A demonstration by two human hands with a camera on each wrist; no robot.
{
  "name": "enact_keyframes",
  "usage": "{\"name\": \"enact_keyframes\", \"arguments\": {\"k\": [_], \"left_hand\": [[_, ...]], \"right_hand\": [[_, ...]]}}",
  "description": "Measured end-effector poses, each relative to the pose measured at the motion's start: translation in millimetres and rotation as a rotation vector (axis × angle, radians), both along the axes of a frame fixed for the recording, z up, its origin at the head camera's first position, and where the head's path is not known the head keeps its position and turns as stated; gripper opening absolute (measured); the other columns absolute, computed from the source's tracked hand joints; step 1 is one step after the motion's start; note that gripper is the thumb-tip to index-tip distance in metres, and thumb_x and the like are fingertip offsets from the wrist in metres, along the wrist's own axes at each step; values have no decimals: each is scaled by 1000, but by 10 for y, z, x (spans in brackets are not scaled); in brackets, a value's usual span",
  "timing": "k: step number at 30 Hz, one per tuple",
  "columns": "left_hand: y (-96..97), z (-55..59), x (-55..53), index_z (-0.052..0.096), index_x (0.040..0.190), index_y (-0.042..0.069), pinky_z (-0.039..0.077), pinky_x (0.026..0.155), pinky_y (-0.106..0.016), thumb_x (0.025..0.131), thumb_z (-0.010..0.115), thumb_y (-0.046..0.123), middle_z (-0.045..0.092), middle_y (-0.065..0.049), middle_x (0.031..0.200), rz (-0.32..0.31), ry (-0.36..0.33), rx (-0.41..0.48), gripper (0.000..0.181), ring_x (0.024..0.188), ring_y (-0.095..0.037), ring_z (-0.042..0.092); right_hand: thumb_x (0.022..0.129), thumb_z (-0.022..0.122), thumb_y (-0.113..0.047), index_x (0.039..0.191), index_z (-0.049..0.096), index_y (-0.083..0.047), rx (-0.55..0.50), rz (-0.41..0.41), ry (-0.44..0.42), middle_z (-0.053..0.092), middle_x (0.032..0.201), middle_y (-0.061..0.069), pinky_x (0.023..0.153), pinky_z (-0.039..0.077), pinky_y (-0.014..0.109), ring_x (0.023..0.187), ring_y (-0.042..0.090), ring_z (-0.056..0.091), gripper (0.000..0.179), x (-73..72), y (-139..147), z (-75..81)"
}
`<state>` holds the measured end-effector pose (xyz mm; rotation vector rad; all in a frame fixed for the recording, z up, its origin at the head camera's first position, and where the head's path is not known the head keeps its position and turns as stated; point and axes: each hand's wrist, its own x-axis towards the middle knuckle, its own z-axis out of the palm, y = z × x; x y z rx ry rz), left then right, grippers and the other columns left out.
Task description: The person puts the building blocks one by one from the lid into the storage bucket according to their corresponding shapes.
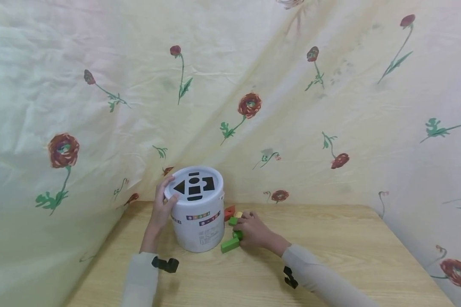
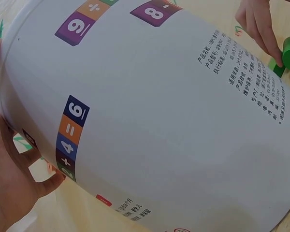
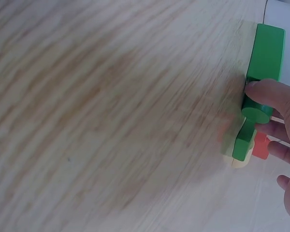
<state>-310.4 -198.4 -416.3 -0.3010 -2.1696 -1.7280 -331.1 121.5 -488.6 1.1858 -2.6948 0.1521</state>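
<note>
A white bucket (image 1: pixel 197 234) stands upright on the table, its lid (image 1: pixel 202 194) cut with dark holes of several shapes. My left hand (image 1: pixel 162 213) grips the rim, thumb on the lid's edge and fingers down the side. Right of the bucket, my right hand (image 1: pixel 255 230) pinches a green cylinder block (image 3: pixel 256 113) between thumb and forefinger. A long green block (image 3: pixel 267 50) lies against one end of the cylinder. By the other fingers are a small green block (image 3: pixel 243 140), a red block (image 1: pixel 229 212) and a tan block (image 1: pixel 238 214), partly hidden.
The wood-grain table (image 1: pixel 330 247) runs back to a flower-patterned cloth (image 1: pixel 292 128) that hangs behind and at both sides. Number labels (image 2: pixel 72 137) and small print cover the bucket's side. Black wrist cameras (image 1: pixel 168 265) sit on both sleeves.
</note>
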Motion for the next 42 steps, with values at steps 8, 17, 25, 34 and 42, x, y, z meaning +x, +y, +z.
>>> {"name": "enact_keyframes", "arguments": {"k": [8, 17, 25, 34, 42], "left_hand": [[-6, -17, -12, 36, 156, 22, 31, 119, -59, 97, 55, 23, 22, -7, 164, 2, 4, 4, 62, 145, -33, 32], [5, -17, -33, 33, 157, 19, 31, 119, -60, 96, 55, 22, 21, -9, 165, -13, -8, 9, 65, 147, -34, 30], [14, -6, -18, 34, 157, 19, 33, 117, -60, 96, 55, 23, 21, -10, 164, -17, 0, 5, 65, 145, -35, 32], [9, 2, -36, 35, 157, 21, 33, 118, -59, 97, 54, 24, 23, -9, 163, -11, 17, -6, 63, 144, -34, 33], [7, -12, -41, 35, 156, 22, 34, 117, -59, 97, 54, 23, 22, -7, 164, -2, 11, -3, 63, 144, -33, 34]], "right_hand": [[71, 84, -19, 94, 77, -17, 19, -25, 21, 71, 93, -4, 99, 45, 55, 91, 15, 46, 24, -6, 2, 3], [71, 84, -25, 96, 75, -17, 30, -36, 20, 70, 96, -3, 99, 45, 54, 92, 15, 47, 27, -2, 14, -29], [71, 82, -24, 94, 72, -18, 25, -53, 38, 67, 95, -3, 98, 46, 51, 91, 16, 48, 25, -23, 43, -60], [71, 81, -24, 97, 70, -18, -96, -61, 20, 66, 91, -5, 97, 46, 54, 90, 16, 49, 29, -18, 74, 4], [72, 83, -22, 98, 70, -14, -269, -46, 64, 67, 89, -4, 100, 44, 59, 90, 17, 51, 30, 30, 55, 191]]}}
